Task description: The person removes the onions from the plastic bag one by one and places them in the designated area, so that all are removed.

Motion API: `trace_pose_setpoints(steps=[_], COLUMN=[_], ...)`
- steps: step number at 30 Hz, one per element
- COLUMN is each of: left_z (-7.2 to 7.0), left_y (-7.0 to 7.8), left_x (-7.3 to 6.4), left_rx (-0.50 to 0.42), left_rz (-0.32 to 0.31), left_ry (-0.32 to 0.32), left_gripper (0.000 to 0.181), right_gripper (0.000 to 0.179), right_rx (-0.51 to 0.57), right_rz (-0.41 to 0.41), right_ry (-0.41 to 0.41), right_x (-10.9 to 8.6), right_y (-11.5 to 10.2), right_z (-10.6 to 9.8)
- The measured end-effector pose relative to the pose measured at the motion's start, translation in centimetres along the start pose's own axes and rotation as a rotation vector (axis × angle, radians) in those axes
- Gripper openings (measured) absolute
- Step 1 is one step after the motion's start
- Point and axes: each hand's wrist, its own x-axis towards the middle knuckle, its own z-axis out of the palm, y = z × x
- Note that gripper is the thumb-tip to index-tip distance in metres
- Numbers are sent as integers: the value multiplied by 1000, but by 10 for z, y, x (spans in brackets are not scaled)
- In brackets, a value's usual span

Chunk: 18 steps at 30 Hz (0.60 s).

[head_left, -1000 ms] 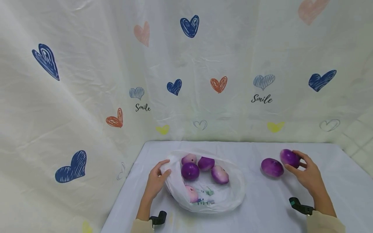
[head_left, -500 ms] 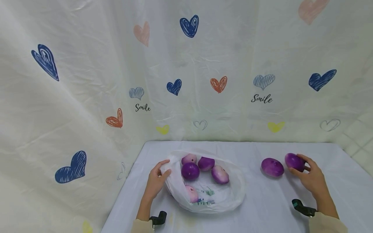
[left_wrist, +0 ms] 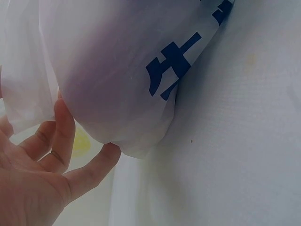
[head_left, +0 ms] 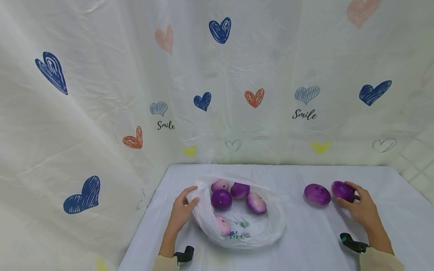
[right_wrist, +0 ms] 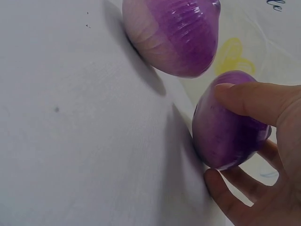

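Note:
My right hand (head_left: 364, 209) holds a purple onion (head_left: 342, 191) between thumb and fingers at the right of the table. In the right wrist view this onion (right_wrist: 225, 129) is at or very near the white surface; contact is hard to tell. Just left of it, apart, lies another purple onion (head_left: 317, 194). My left hand (head_left: 181, 212) grips the left side of an open white plastic bag (head_left: 271, 233), thumb against its outside in the left wrist view. Several onions lie inside the bag, some purple like one onion (head_left: 221, 198), some paler.
A white cloth covers the table (head_left: 295, 244). Behind and left of it hangs a pale curtain (head_left: 271, 67) printed with hearts. Each wrist carries a small black device, such as the camera (head_left: 354, 241) on the right one.
My right hand has moved slightly right and toward me, lowering the onion and leaving a gap to the other onion. The left hand and bag stay put.

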Motion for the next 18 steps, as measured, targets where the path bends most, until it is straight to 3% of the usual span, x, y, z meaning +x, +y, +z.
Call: trace_pose_setpoints(steps=[13,18], left_z=[0,0], left_y=[-1,-1], left_x=[0,0], left_rx=[5,0], left_rz=[-3,2], left_ry=[8,10], left_gripper=[43,42], right_gripper=[89,94], right_rx=[20,23], right_rz=[-68,-43], right_ry=[-14,-17], right_x=[-1,0], right_y=[2,3], right_z=[5,5])
